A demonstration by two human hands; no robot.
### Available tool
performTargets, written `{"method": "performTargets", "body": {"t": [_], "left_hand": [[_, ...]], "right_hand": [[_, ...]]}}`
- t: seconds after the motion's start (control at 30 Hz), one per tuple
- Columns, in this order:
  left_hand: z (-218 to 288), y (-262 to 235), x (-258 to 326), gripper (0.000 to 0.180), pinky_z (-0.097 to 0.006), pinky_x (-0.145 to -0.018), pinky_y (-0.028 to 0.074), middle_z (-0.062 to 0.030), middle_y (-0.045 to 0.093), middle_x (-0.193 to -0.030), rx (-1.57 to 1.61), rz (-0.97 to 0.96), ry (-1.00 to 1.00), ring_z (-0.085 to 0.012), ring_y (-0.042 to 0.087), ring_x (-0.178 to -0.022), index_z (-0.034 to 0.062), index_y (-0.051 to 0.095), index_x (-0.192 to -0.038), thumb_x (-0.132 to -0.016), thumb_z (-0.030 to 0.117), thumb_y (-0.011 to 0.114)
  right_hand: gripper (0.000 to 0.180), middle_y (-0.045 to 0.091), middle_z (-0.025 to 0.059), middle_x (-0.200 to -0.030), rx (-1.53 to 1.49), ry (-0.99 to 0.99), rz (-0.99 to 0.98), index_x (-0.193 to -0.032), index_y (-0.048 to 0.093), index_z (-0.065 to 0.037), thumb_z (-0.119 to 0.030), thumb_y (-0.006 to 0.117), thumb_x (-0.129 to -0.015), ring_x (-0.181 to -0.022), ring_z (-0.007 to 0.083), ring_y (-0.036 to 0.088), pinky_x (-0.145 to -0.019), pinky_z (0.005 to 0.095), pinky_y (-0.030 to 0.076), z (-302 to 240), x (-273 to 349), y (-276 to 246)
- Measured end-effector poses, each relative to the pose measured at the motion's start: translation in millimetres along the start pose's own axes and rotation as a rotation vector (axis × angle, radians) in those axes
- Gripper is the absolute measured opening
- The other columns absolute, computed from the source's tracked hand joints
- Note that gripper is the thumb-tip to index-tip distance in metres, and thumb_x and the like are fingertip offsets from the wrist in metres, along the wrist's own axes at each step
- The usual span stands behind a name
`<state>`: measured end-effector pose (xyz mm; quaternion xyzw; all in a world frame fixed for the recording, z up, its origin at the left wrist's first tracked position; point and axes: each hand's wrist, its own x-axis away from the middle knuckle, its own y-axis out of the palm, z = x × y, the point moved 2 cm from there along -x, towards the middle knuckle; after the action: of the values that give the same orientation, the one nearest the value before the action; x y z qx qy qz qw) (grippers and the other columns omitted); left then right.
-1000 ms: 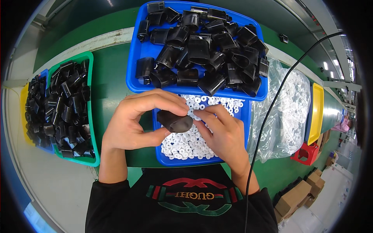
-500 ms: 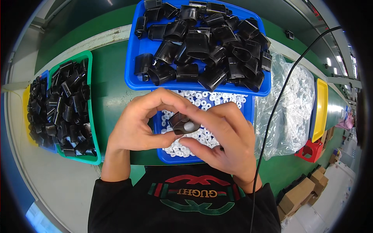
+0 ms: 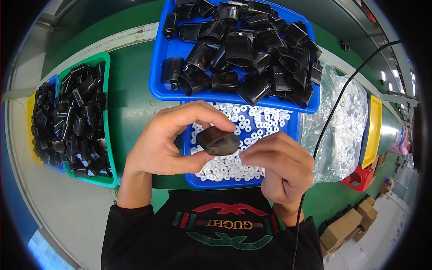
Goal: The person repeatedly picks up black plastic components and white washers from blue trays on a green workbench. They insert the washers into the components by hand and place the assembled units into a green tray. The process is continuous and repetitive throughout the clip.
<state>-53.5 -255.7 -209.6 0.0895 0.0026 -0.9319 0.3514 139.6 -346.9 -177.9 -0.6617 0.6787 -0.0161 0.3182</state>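
Observation:
Thumb and fingers of my left hand [image 3: 155, 141] grip a short, hollow black plastic part [image 3: 218, 140] by its sides. Its oval end is turned up, with a dark recess in it. Just right of the part is my right hand [image 3: 285, 168], thumb and forefinger pinched together and the other fingers curled; whatever they may hold is too small to make out. Below both hands lie loose white ring washers [image 3: 229, 170] in a blue tray [image 3: 220, 185]. Beyond it, a second blue tray [image 3: 155, 72] overlaps its far edge and carries a heap of similar black parts [image 3: 238, 49].
On the left stands a green tray [image 3: 108, 85] full of black parts, with blue and yellow trays beside it. A clear plastic bag [image 3: 333, 126] of white pieces lies on the right. A black cable [image 3: 330, 112] hangs across the right side. Farther right are a yellow tray [image 3: 372, 130] and a red stool [image 3: 360, 180].
My right hand has drawn away from the black part to the right, its fingers now pinched. The pale round spot seen in the part's opening no longer shows. My left hand keeps its grip.

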Motion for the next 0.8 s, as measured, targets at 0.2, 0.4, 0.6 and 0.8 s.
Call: {"method": "performTargets", "body": {"t": [0.2,0.4,0.6,0.8], "left_hand": [[17.2,5.6,-0.9,0.052,-0.030,-0.071,0.049,-0.0162,0.065,-0.090,-0.196,0.071,0.099,-0.0236,0.062,-0.079,-0.0048,0.072,-0.096,-0.048,0.007,0.057],[24.4,12.9,3.2,0.052,-0.029,-0.064,0.046,-0.0140,0.064,-0.083,-0.267,0.095,0.139,-0.0225,0.060,-0.073,-0.0062,0.073,-0.093,-0.045,0.009,0.059],[3.7,12.8,-1.3,0.057,-0.031,-0.074,0.050,-0.0142,0.065,-0.097,-0.313,0.003,0.047,-0.0232,0.062,-0.086,-0.0051,0.072,-0.104,-0.049,0.004,0.059],[0.8,24.5,-6.1,0.052,-0.032,-0.080,0.051,-0.0146,0.065,-0.099,-0.206,-0.053,0.074,-0.0248,0.064,-0.091,-0.0034,0.071,-0.100,-0.050,-0.001,0.056]], "right_hand": [[0.008,0.048,0.0042,-0.059,-0.247,-0.065,-0.012,-0.059,0.052,-0.005,-0.003,0.059,-0.055,-0.047,0.0187,0.048,-0.041,0.0299,0.033,-5.7,1.3,-6.7],[0.006,0.048,0.0050,-0.054,-0.258,-0.096,-0.014,-0.056,0.051,-0.003,0.000,0.057,-0.055,-0.041,0.0177,0.042,-0.039,0.0279,0.030,-4.7,4.7,-5.9],[0.008,0.049,0.0055,-0.055,-0.232,-0.093,-0.050,-0.056,0.051,-0.003,-0.001,0.058,-0.056,-0.043,0.0181,0.043,-0.041,0.0280,0.031,-3.6,5.9,-6.0],[0.012,0.046,0.0042,-0.057,-0.475,-0.185,0.033,-0.059,0.049,-0.005,-0.006,0.061,-0.054,-0.044,0.0176,0.041,-0.038,0.0280,0.027,-20.5,2.5,-21.0]]}}
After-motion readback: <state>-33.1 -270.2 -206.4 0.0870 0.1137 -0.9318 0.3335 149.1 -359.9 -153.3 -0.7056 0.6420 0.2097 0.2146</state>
